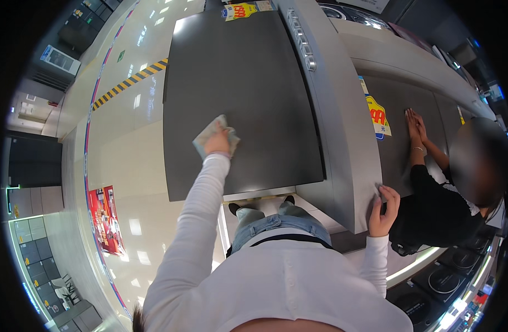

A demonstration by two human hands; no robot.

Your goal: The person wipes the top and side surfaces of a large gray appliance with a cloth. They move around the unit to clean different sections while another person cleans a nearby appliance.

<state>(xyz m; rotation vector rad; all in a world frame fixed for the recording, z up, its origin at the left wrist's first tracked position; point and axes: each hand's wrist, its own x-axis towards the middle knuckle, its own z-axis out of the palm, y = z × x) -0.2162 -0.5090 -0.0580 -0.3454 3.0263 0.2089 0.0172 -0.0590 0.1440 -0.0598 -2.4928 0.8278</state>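
My left hand (218, 142) is closed around a pale cleaning cloth (204, 139). The cloth lies pressed against the wide dark grey panel (245, 91) in front of me, left of its middle. A grey metal divider (333, 124) runs along the panel's right side. At this divider's near right corner rests my right hand (384, 211), fingers apart, fingertips at the metal and nothing seen in its grasp. Several silver knobs (302, 39) line the divider's far part.
A person in a black top (420, 207) leans over another dark panel (403, 95) on the right, both hands (416, 126) on it. Yellow price tags (378, 116) lie on the panels. Shiny tiled floor (129, 157) spreads to the left, with a striped tape (131, 81). Front-loading appliances (443, 280) stand behind right.
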